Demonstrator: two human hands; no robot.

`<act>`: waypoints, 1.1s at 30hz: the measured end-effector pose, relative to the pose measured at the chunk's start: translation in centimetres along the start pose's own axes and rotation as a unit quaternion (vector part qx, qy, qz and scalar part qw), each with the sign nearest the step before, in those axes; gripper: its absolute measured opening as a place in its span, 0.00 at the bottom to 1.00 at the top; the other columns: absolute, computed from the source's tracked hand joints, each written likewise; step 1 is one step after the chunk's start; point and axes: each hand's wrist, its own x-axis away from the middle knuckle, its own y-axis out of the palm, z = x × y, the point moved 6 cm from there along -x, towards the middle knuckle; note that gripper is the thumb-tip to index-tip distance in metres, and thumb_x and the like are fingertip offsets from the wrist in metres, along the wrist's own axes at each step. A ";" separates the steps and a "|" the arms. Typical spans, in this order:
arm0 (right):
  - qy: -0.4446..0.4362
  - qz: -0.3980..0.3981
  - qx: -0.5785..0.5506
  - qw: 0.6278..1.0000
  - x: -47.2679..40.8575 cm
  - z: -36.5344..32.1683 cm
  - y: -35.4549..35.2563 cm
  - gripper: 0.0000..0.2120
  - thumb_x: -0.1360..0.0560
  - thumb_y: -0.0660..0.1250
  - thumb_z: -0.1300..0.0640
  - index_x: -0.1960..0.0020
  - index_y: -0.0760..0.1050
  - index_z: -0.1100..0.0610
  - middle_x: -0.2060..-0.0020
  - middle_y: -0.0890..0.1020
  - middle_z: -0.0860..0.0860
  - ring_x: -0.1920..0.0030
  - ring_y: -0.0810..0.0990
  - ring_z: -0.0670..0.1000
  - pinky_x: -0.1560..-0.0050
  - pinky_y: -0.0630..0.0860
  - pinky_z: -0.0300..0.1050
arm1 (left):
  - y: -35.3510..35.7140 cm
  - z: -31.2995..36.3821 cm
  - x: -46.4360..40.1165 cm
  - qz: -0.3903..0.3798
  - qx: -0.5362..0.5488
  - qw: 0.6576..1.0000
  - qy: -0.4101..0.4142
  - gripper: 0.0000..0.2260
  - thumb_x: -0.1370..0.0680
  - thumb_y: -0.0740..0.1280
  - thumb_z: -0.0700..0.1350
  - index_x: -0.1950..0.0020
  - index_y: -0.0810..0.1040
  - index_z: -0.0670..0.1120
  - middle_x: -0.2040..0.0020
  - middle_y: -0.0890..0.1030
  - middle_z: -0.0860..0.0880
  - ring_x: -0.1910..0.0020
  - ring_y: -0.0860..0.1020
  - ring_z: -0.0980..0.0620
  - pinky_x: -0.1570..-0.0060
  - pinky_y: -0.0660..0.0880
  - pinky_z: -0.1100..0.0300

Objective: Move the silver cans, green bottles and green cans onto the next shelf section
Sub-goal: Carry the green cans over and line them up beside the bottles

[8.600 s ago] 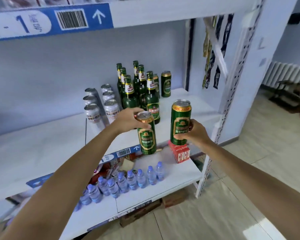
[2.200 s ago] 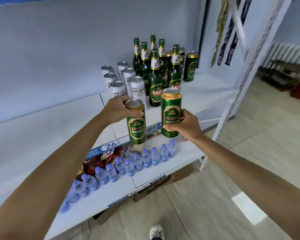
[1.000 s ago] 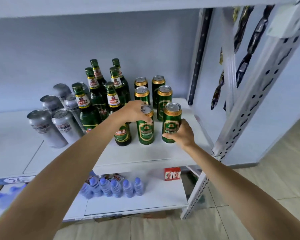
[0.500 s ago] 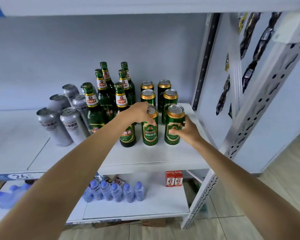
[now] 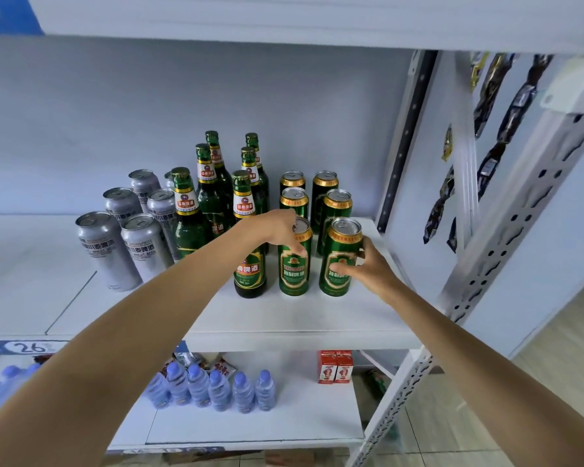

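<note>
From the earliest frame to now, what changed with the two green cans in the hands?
Both cans went from held in the air before the shelf to standing on it, front of the green can rows. The left hand rests on the left front can; the right hand wraps the right front can. Neither is released yet. Silver cans and green bottles stayed put.

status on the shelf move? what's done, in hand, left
Done, by the look of it: silver cans, green bottles and four green cans stand grouped on the white shelf. In hand: the left hand and right hand each grip a green can, left front can and right front can, both standing on the shelf in the front row. Left: letting go; no other stock of these kinds is in view.
</note>
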 end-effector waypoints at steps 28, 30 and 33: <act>0.055 -0.120 0.098 0.986 -14.3 -7.0 -1.2 0.19 0.30 0.73 0.61 0.41 0.73 0.54 0.47 0.80 0.53 0.42 0.78 0.57 0.43 0.75 0.52 | -6.4 1.0 -8.4 0.086 -0.179 0.980 0.012 0.27 0.30 0.76 0.45 0.35 0.72 0.38 0.37 0.77 0.41 0.38 0.76 0.42 0.41 0.72 0.52; 0.058 -0.125 0.099 0.986 -14.2 -7.1 -1.1 0.20 0.29 0.72 0.62 0.39 0.73 0.55 0.47 0.80 0.54 0.41 0.78 0.57 0.43 0.75 0.52 | -6.2 0.8 -8.3 0.082 -0.174 0.981 0.013 0.27 0.30 0.76 0.45 0.36 0.72 0.38 0.38 0.78 0.41 0.40 0.77 0.42 0.42 0.73 0.52; 0.061 -0.125 0.119 0.983 -13.6 -7.5 -0.9 0.25 0.29 0.72 0.60 0.34 0.70 0.55 0.42 0.78 0.54 0.40 0.76 0.56 0.43 0.73 0.50 | -6.6 0.6 -7.6 0.079 -0.158 0.984 0.026 0.24 0.28 0.74 0.46 0.36 0.73 0.38 0.40 0.79 0.41 0.43 0.78 0.42 0.45 0.74 0.52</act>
